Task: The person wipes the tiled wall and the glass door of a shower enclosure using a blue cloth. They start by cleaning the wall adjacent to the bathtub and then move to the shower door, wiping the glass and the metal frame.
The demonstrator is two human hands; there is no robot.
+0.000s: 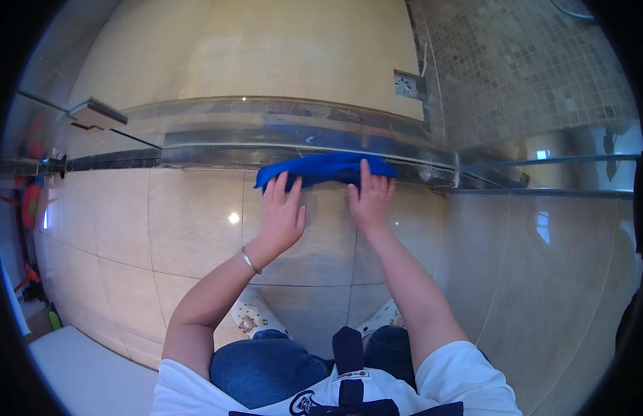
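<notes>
A blue cloth (321,166) lies lengthwise over the dark stone sill (212,156) at the foot of a glass panel. On the cloth's left part rest the spread fingers of my left hand (284,210), with a metal bangle at the wrist. Flat on its right part lie the fingers of my right hand (372,200), the thumb apart from them. Neither hand is closed around the cloth. A blurred blue reflection shows in the glass just behind it.
Beyond the sill are a beige shower floor (300,52), a square metal drain (406,84) and a mosaic-tiled wall (519,78). A metal hinge (98,114) sits on the glass at left. A white surface (87,369) stands at lower left; patterned white clogs (256,314) are below me.
</notes>
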